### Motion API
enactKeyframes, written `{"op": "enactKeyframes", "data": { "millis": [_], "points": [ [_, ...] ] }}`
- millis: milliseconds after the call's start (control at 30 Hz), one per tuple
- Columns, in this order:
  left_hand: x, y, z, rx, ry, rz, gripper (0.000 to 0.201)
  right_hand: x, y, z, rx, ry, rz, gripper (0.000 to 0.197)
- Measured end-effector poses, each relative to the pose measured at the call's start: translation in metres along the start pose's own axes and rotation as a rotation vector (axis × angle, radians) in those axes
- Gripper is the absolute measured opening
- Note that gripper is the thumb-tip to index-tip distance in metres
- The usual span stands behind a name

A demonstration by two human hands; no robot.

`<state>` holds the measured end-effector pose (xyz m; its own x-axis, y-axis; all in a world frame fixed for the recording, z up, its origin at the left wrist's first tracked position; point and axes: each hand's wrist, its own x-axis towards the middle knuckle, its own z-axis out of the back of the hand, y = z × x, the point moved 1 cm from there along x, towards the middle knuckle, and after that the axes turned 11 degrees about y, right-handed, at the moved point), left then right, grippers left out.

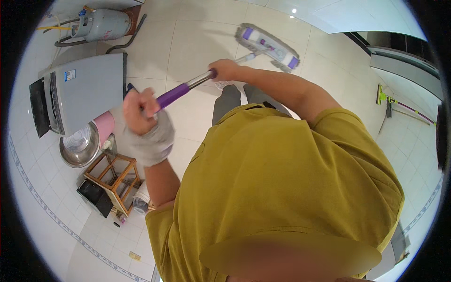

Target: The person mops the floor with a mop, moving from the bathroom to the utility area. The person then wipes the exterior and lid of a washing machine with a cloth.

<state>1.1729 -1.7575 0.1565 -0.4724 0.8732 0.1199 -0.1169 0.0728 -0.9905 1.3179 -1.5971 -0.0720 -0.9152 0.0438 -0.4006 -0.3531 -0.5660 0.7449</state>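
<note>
Mustard-shirted person [286, 178] holds a purple-handled flat mop [174, 95].

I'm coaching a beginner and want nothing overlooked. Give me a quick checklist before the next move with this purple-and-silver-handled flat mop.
1. Left hand closed on the purple tubular grip: ok, though the hand is blurred.
2. Right hand wrapped around the silver metal pole lower down: ok.
3. Rectangular white-and-purple mop head with grey fringe joined to the pole: ok.
4. Mop head apart from the grey, rounded metal gas cylinder: ok.
5. Pale, glossy floor tiles dry: cannot tell.
</note>
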Motion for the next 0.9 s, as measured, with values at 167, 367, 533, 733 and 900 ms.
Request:
{"op": "enactKeyframes", "data": {
  "millis": [167, 367, 533, 733, 900],
  "points": [
    [0.01, 0.043, -0.087, -0.378, 0.044, 0.296, 0.032, -0.083, -0.084, 0.008, 0.09, -0.117, -0.111, 0.025],
    [0.002, 0.082, -0.134, -0.502, 0.248, 0.513, 0.034, -0.132, -0.12, -0.007, -0.043, -0.297, -0.319, 0.022],
    [-0.029, 0.077, -0.085, -0.601, 0.219, 0.447, 0.032, -0.097, -0.096, -0.026, -0.116, -0.145, -0.389, 0.019],
    [-0.109, 0.049, 0.059, 0.055, 0.054, 0.078, 0.033, 0.017, 0.019, -0.093, -0.101, 0.011, -0.075, 0.02],
    [-0.196, 0.003, 0.197, -0.322, -0.183, 0.295, 0.038, 0.114, 0.161, -0.16, -0.135, 0.223, 0.15, 0.019]
  ]
}}
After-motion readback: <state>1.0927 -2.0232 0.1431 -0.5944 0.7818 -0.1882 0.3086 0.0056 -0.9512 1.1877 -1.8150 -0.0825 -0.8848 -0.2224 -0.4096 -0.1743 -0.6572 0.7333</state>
